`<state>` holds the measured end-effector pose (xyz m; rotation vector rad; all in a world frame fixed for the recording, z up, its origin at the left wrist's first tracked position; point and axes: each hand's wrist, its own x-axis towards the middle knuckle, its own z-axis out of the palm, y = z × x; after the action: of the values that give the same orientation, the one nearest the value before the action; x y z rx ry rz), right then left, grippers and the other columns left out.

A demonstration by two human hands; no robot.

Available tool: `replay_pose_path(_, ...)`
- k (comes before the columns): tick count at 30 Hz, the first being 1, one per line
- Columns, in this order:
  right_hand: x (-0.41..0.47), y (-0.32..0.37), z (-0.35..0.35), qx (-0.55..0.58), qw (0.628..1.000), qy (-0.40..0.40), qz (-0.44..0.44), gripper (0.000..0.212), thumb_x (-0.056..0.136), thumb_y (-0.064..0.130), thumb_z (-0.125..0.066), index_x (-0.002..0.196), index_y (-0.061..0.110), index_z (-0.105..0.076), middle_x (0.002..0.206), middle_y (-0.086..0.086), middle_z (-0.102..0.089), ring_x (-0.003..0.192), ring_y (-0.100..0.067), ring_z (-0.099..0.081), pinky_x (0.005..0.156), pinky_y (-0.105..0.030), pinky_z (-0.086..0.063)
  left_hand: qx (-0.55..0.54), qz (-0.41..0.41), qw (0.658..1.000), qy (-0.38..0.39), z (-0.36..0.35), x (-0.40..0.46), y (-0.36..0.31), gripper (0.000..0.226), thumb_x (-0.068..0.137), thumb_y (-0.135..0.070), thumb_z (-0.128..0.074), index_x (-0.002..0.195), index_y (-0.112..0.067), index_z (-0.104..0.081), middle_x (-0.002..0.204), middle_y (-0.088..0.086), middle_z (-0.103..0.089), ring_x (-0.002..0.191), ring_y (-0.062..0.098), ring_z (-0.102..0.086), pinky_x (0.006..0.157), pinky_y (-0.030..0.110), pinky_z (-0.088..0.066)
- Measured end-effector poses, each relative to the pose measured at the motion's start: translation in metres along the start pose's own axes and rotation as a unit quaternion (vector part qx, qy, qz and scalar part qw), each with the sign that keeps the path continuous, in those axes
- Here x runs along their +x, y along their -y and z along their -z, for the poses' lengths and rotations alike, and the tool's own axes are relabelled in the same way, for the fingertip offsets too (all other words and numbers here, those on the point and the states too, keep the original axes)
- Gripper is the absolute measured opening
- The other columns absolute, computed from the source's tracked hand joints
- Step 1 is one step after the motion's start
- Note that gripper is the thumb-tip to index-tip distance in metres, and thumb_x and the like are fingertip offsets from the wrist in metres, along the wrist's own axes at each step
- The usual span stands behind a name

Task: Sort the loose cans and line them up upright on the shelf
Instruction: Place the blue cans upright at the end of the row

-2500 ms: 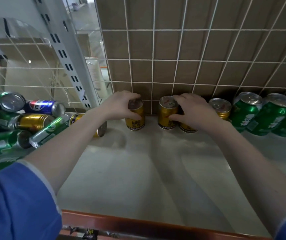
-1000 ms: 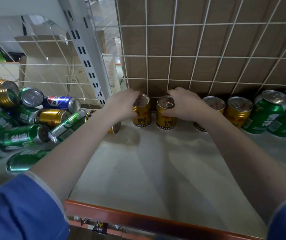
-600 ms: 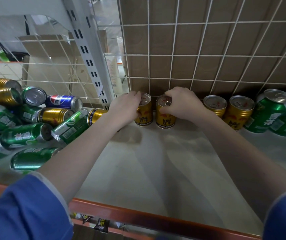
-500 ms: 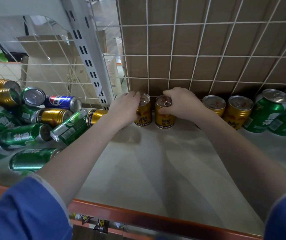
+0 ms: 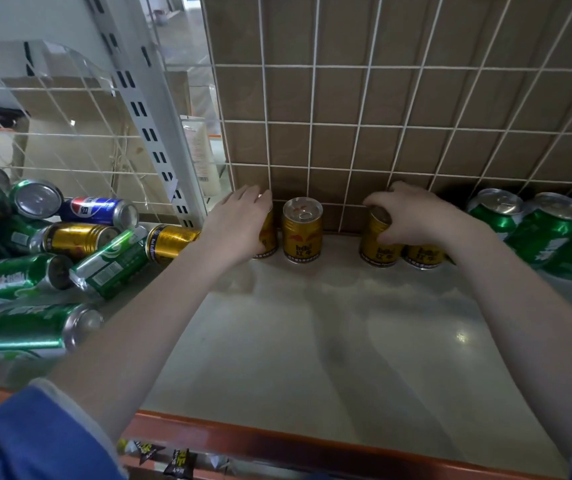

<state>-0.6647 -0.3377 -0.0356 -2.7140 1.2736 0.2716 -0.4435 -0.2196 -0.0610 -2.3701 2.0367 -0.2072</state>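
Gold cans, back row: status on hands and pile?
Left hand grips end gold can. Right hand grips third gold can. Loose pile still lying left, unsorted.

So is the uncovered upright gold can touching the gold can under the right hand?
Apart: the head view shows bare shelf between the uncovered gold can and the right-hand can.

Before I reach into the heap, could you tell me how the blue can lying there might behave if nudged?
The blue can lies on its side atop other loose cans, so it would probably roll. Its smooth, glossy wall looks slippery.
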Motion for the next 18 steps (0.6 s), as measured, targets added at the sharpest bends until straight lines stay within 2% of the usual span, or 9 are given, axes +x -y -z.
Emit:
replay_pose_path(2,-0.001,0.0,0.003,-0.003,1.0,-0.025,0.008,0.067,0.08,0.03,-0.069,0.14,0.024,-0.04,0.122,-0.01,-0.047,0.111,-0.029,-0.047,0.081,-0.032,-0.043,-0.001,0.018,1.0,-0.005,0.0,-0.006,-0.004,0.08,0.078,-0.024,-0.073,0.145,-0.011,-0.03,0.145,0.011,-0.037,0.134,0.027,-0.034,0.104,0.037,-0.037)
replay_pose_path(5,-0.001,0.005,0.005,-0.007,0.998,-0.057,0.028,0.063,0.076,0.037,-0.072,0.132,0.019,-0.049,0.115,-0.008,-0.054,0.103,-0.026,-0.051,0.081,-0.033,-0.046,-0.019,0.043,0.998,-0.039,-0.004,-0.015,-0.008,0.072,0.079,-0.023,-0.071,0.141,-0.015,-0.035,0.143,0.008,-0.04,0.131,0.025,-0.037,0.102,0.036,-0.038)
replay_pose_path(8,0.003,0.012,0.002,0.031,0.995,-0.078,0.05,0.065,0.073,0.044,-0.073,0.13,0.02,-0.051,0.119,-0.007,-0.055,0.108,-0.026,-0.051,0.083,-0.033,-0.043,-0.061,0.074,0.991,-0.095,-0.011,-0.025,-0.012,0.063,0.08,-0.017,-0.067,0.137,-0.017,-0.041,0.14,0.005,-0.044,0.129,0.025,-0.039,0.099,0.036,-0.039)
replay_pose_path(11,0.009,0.023,-0.002,0.069,0.991,-0.095,0.064,0.07,0.073,0.045,-0.073,0.134,0.02,-0.05,0.127,-0.007,-0.054,0.115,-0.026,-0.05,0.085,-0.032,-0.041,-0.087,0.103,0.981,-0.138,-0.019,-0.033,-0.017,0.063,0.078,-0.014,-0.068,0.136,-0.014,-0.045,0.138,0.007,-0.047,0.126,0.028,-0.043,0.099,0.038,-0.041)
replay_pose_path(18,0.015,0.035,-0.005,0.078,0.99,-0.102,0.06,0.066,0.075,0.042,-0.073,0.133,0.018,-0.051,0.124,-0.007,-0.056,0.112,-0.025,-0.052,0.082,-0.032,-0.042,-0.103,0.111,0.979,-0.134,-0.03,-0.042,-0.02,0.063,0.077,-0.015,-0.067,0.136,-0.013,-0.044,0.135,0.009,-0.05,0.124,0.028,-0.045,0.101,0.042,-0.041)
